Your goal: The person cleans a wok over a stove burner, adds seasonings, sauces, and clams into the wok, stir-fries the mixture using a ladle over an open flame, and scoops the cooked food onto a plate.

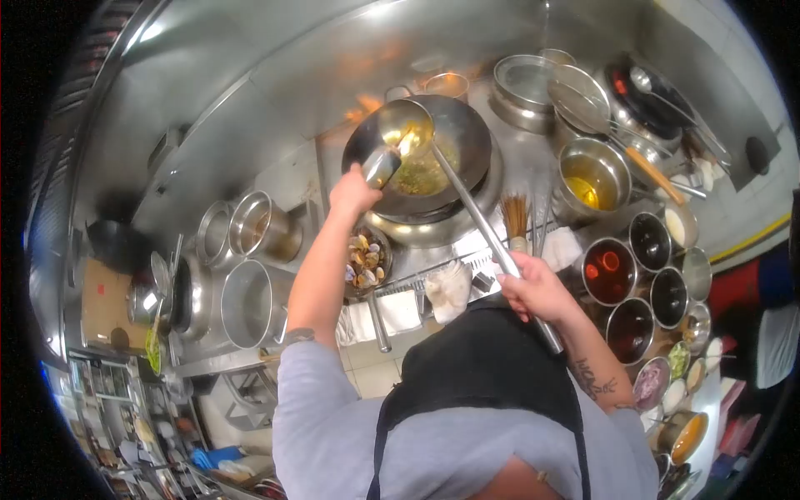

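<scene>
My right hand [533, 287] is closed around the long metal handle of a ladle [475, 204]. The ladle's bowl hangs over a dark wok [471, 137] on the burner, with chopped green bits in yellowish liquid [425, 175] inside. In my closed left hand [356, 193] is a small shiny container [383, 168], tilted with its end at the ladle's bowl; its exact kind is unclear. Bright yellow liquid shows in the bowl. Below my left forearm, a long-handled pan [381, 321] holds clams [365, 257].
A pot of yellow oil [594, 183] stands right of the wok, near a bamboo brush [516, 221]. Several containers of dark sauce [609, 271] line the right side. Metal pots [265, 225] stand at left. White cloths [450, 290] lie along the stove's front edge.
</scene>
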Demonstrator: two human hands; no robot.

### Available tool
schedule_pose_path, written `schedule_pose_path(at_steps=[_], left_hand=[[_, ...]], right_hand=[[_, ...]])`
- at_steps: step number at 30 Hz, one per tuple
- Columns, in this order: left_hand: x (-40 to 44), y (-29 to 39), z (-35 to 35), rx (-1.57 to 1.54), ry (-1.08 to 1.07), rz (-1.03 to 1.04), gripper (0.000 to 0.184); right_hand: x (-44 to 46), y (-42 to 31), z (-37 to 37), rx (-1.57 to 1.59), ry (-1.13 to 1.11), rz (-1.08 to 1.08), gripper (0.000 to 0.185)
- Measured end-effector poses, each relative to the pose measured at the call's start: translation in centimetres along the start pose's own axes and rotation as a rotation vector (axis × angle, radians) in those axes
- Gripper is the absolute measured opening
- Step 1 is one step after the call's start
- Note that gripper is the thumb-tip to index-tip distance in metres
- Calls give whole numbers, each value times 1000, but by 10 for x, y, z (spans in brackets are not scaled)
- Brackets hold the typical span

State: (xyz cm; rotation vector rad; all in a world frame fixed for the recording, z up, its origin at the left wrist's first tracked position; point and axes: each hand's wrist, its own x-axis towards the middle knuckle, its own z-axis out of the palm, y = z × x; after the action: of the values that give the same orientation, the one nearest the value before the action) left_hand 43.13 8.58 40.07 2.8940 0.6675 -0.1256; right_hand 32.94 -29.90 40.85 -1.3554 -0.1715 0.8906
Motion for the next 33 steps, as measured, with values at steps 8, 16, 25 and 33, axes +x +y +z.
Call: schedule_pose_path(at_steps=[8,16,25,33], left_hand=[[9,1,-3,43,-22,8,63],[4,-14,4,-127,109,84,68],[-34,57,-29,-691,261,547,60],[-112,240,-29,-1084,-184,982,56]], right_hand=[[4,-3,5,97,-8,3,20],[70,23,-22,-158,112,16,28],[130,54,-37,-1004,369,-196,38],[-12,69,-90,-845,385,-85,77]])
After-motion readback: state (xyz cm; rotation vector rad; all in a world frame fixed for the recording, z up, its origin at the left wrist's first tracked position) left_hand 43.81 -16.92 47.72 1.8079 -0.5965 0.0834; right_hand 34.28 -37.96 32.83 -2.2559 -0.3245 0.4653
